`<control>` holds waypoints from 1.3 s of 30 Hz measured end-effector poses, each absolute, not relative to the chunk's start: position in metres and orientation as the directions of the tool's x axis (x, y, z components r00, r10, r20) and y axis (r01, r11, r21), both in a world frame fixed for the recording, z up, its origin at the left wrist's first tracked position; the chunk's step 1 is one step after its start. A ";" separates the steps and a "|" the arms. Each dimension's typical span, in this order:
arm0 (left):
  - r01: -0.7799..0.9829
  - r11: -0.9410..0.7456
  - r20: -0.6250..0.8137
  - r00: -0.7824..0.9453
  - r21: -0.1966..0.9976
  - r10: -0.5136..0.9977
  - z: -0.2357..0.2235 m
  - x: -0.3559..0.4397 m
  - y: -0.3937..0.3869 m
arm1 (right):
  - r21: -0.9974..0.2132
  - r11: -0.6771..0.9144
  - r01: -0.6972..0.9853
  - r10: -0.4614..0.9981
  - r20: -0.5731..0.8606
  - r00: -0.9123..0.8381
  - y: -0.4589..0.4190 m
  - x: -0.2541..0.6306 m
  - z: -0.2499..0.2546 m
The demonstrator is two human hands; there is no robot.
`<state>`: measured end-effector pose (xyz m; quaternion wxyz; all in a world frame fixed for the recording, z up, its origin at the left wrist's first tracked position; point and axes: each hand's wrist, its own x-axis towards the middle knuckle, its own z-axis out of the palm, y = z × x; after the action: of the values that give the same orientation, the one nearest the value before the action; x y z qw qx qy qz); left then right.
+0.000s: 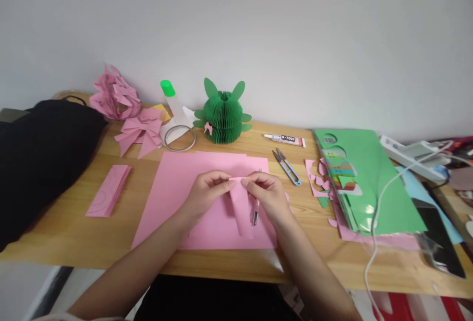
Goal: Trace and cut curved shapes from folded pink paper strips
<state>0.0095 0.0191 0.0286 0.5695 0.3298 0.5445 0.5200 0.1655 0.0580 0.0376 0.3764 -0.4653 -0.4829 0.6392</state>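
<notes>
My left hand (207,193) and my right hand (268,193) pinch the far end of a folded pink paper strip (241,212) between thumbs and fingers. The strip hangs down towards me over pink paper sheets (166,212) lying on the table. Beside my right hand, a pen (255,211) rests on the sheets, partly hidden by the fingers. Off to the left lies another folded pink paper (109,192) with curved lines drawn on it.
A green honeycomb paper figure (223,116), a glue bottle (175,102), a tape roll (180,138) and pink paper bows (140,131) stand behind. Blue-handled snips (288,167), a glue tube (285,140), scraps (318,180) and green paper (369,178) are on the right. Black cloth (48,158) covers the left.
</notes>
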 end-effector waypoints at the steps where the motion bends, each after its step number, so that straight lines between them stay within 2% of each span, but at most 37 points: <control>1: -0.242 0.239 -0.278 -0.140 0.940 0.950 0.028 0.009 0.019 | -0.967 -0.253 -0.037 0.929 -0.233 -0.287 0.058 0.166 0.038; 12: -0.221 0.249 -0.288 -0.166 0.943 0.943 0.027 0.009 0.019 | -0.966 -0.256 -0.025 0.924 -0.237 -0.300 0.059 0.165 0.034; 17: -0.160 0.219 -0.244 -0.160 0.962 0.956 0.024 0.007 0.019 | -0.975 -0.223 -0.012 0.930 -0.209 -0.302 0.061 0.164 0.026; 23: -0.053 0.165 -0.171 -0.145 0.985 0.975 0.023 0.005 0.021 | -0.985 -0.158 0.074 0.899 -0.175 -0.402 0.065 0.167 0.027; 29: -0.064 0.134 -0.142 -0.167 0.989 0.976 0.021 0.008 0.023 | -0.994 -0.063 0.093 0.911 -0.095 -0.402 0.065 0.169 0.029; 39: -0.071 0.146 -0.155 -0.157 0.987 0.975 0.022 0.010 0.022 | -0.996 -0.067 0.065 0.925 -0.086 -0.371 0.063 0.169 0.031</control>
<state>0.0099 0.0222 0.0219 0.5086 0.4035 0.5605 0.5141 0.1685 0.0629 0.0313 0.3630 -0.4277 -0.5785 0.5921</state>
